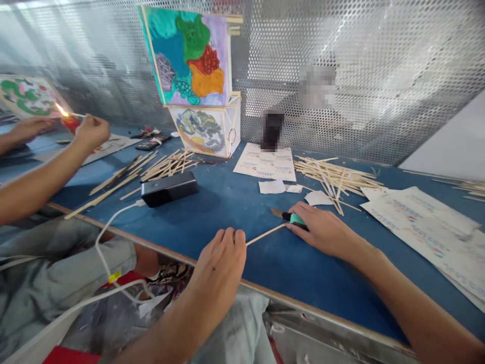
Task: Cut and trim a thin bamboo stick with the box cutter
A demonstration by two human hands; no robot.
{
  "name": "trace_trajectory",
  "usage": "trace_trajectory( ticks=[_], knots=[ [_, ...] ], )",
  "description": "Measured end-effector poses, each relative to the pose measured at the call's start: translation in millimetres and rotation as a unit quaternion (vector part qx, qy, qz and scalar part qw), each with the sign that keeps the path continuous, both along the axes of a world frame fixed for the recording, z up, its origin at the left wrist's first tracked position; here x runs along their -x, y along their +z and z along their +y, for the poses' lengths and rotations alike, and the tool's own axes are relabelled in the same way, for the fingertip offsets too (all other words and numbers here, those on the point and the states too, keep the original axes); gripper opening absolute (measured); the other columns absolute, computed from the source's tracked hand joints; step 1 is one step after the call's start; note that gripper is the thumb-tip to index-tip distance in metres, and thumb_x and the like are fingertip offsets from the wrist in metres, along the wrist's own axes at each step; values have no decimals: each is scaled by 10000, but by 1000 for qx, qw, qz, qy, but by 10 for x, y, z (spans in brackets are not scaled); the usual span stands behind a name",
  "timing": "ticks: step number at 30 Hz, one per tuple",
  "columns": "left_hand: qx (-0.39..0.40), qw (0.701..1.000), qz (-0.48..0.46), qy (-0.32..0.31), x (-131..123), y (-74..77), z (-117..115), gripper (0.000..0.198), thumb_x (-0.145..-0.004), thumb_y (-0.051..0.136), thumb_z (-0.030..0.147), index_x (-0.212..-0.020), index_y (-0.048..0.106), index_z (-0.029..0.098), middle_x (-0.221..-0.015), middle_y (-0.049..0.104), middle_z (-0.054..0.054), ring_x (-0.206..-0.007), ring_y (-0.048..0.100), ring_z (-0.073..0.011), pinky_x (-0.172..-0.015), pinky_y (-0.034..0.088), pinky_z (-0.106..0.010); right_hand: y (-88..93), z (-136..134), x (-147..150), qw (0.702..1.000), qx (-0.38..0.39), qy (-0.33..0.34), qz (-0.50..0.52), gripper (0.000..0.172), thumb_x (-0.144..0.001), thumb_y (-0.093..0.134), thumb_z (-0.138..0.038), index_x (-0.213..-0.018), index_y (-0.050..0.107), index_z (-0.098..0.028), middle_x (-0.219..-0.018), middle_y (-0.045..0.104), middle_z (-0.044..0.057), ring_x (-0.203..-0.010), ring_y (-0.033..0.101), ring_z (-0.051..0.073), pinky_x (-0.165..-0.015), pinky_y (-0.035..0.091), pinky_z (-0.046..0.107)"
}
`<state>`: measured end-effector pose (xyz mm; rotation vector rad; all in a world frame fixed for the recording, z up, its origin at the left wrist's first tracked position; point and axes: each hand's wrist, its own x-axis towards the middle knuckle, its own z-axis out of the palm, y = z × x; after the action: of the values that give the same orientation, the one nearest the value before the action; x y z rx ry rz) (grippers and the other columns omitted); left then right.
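My left hand is closed at the table's front edge around one end of a thin wooden stick. The stick runs right across the blue tabletop to the fingers of my right hand. In that hand is a utility knife with a green and black handle, its blade pointing left just above the stick. The fingertips of my right hand also meet the stick's far end; whether they pinch it I cannot tell. Torn paper pieces lie beyond the knife.
Loose wooden sticks lie behind my right hand, with printed sheets to the right. A black box-shaped device with a white cable stands left. Painted paper boxes are stacked behind. A co-worker's hand holds a stick near a flame.
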<state>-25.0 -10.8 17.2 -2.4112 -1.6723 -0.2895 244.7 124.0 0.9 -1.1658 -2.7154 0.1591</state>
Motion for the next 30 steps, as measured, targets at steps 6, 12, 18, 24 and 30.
trace_trajectory(
  ticks=[6,12,18,24,30],
  knots=[
    [-4,969,-245,25,62,339,379,165,-1052,491,259,-916,567,207,-821,634,4,-743,596,-158,-718,433,-321,6,-19,-24,997,21,-9,74,283,-1090,485,-418,-1291,572,-239,-1189,706,68,-993,702,279,-816,526,391],
    [-76,836,-533,-104,-181,709,1252,242,-975,660,412,-865,643,197,-801,690,14,-747,648,-116,-690,471,-243,97,16,-70,986,20,-1,164,299,-1063,522,-470,-1249,646,-271,-1196,728,30,-1030,708,218,-874,535,310],
    [40,828,-478,-292,-325,903,1975,168,-990,606,307,-865,589,197,-735,680,10,-687,661,-104,-665,491,-223,287,141,-451,953,-69,-166,244,405,-1131,333,-484,-1140,629,-208,-810,714,37,-656,681,211,-622,498,314],
    [90,816,-474,-318,-442,796,2146,178,-971,641,327,-861,640,188,-723,678,7,-670,656,-101,-685,518,-227,526,124,-400,946,-158,-189,208,463,-1129,270,-515,-934,577,-229,-681,590,29,-614,581,227,-589,367,324],
    [87,815,-467,-331,-377,765,2248,209,-966,669,370,-918,697,169,-715,698,-11,-642,652,-107,-626,492,-222,466,250,-42,977,-196,-58,58,399,-1069,382,-520,-1058,575,-172,-840,640,69,-667,588,234,-584,311,326]
  ],
)
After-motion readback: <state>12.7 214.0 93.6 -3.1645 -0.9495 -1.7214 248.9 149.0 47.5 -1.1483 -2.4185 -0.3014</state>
